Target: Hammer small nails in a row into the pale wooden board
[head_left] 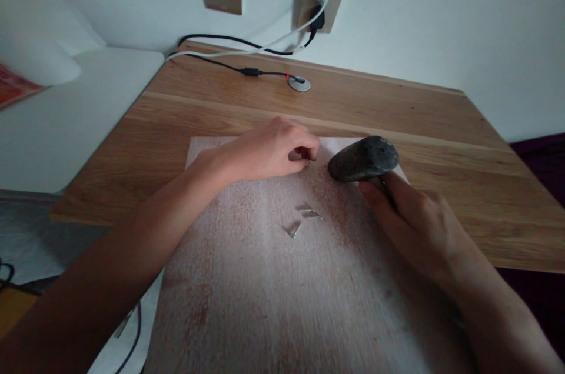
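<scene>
My left hand [273,147] rests on a pale reddish plywood board [265,291], its thumb and fingers pinched together on something small that I cannot make out, near the board's far edge. My right hand [415,227] grips a dark grey stone [364,158] and holds it just right of the left fingertips, low over the board. Several small metal nails [304,215] lie loose on the board between the two hands, a little nearer to me.
The board lies on a wooden desk [441,127] against a white wall. Black and white cables [247,56] run from a wall socket [320,0] to a round grommet [299,84]. A white surface [66,109] with a pillow stands at left.
</scene>
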### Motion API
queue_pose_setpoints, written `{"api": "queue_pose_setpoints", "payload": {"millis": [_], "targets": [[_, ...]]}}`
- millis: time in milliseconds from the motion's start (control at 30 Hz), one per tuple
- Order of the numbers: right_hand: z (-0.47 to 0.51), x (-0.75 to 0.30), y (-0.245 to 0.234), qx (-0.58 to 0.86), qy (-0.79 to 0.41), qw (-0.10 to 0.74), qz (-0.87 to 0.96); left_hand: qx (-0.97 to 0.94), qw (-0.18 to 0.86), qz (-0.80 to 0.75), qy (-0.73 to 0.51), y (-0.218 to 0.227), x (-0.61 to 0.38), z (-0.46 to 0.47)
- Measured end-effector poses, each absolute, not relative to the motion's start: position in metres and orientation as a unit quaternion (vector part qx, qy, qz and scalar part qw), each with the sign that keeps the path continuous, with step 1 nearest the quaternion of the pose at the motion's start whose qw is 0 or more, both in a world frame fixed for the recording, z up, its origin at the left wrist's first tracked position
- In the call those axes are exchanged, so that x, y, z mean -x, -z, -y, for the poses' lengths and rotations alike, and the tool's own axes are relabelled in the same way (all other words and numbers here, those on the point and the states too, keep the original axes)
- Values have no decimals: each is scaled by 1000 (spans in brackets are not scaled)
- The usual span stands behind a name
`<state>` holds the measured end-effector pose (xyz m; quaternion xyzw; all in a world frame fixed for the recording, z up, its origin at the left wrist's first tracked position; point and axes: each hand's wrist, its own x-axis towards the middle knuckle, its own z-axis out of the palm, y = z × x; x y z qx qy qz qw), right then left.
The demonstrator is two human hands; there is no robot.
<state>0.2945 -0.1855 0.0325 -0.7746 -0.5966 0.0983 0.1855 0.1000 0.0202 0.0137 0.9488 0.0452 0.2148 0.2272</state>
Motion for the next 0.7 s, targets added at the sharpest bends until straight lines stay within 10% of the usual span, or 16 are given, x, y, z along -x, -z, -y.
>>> {"api": "queue_pose_setpoints", "payload": {"millis": [700], "targets": [[186, -296, -30, 767, -89, 188, 607, -947, 221, -34, -232, -9, -102, -23]]}}
